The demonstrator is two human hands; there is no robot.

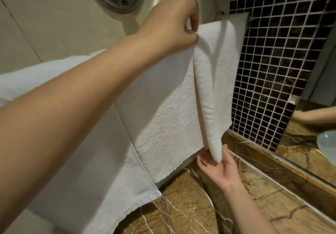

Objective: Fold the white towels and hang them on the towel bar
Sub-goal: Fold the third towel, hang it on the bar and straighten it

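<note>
Item 1: left hand [169, 24], raised, fingers pinching top edge of narrow white towel [209, 88].
Item 2: right hand [216, 168], palm up, fingers straight and spread, touching towel's lower tip.
Item 3: I log narrow towel's far corner up at towel bar [251, 18], against dark mosaic wall [272, 70].
Item 4: flat white towel [163, 115] hangs just behind; larger towel [127, 188] to its left.
Item 5: marble table [181, 206] below; mirror [318, 106] at right.

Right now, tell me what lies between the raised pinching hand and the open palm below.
Head view: a folded flap of the white terry towel hangs from the left hand down to the right hand.
</note>
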